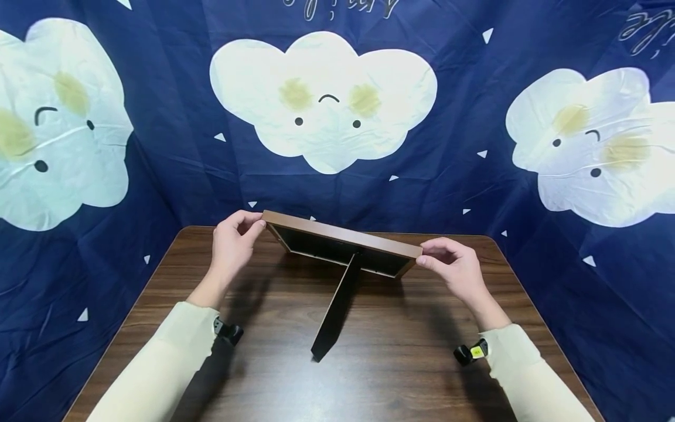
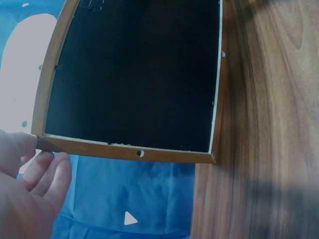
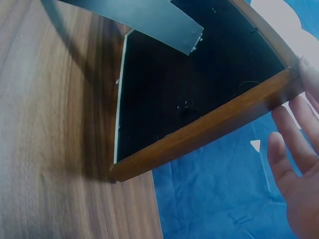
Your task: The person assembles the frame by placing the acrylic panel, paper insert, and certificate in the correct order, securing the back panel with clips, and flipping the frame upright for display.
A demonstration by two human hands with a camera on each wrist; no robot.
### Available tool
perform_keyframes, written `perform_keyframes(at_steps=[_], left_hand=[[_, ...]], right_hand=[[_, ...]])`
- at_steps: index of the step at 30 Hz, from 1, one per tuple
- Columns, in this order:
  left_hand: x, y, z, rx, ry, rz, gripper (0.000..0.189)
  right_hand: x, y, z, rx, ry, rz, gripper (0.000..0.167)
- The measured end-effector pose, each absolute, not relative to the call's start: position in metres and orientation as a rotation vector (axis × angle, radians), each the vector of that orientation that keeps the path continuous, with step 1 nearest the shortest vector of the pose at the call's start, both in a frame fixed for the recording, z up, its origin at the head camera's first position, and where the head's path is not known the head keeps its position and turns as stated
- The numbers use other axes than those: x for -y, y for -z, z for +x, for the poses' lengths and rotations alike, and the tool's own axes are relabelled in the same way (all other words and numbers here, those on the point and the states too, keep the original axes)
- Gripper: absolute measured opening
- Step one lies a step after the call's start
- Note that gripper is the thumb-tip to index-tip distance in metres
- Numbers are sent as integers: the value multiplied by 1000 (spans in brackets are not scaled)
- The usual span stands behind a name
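A brown wooden picture frame (image 1: 343,234) stands on its lower edge near the back of the table, its black backing (image 2: 134,74) towards me. From the middle of that backing a black easel leg (image 1: 337,310) slants down and forward to the tabletop. My left hand (image 1: 232,243) pinches the frame's upper left corner between thumb and fingers. At the upper right corner my right hand (image 1: 453,266) pinches the wood the same way. The right wrist view shows the leg's hinged end (image 3: 192,40) against the backing. The front of the frame is hidden.
The dark wood-grain table (image 1: 263,375) reaches back to a blue cloth (image 1: 174,146) printed with white clouds, which hangs behind and at both sides. A small black camera (image 1: 229,333) sits on the left wrist, another black camera (image 1: 464,354) on the right.
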State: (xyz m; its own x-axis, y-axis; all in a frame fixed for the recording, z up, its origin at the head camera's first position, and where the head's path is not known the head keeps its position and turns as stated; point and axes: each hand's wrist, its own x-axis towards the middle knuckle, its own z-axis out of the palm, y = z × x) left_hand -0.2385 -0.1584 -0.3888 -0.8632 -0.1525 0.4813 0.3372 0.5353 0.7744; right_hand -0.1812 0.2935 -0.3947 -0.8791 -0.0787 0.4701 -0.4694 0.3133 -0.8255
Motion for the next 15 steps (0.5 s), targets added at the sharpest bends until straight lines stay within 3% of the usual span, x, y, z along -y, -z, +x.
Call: perform_keyframes(at_steps=[15], left_hand=[[171, 383, -256, 2362, 1337, -253, 20]], right_hand=[[-267, 379, -154, 2251, -1556, 563, 23]])
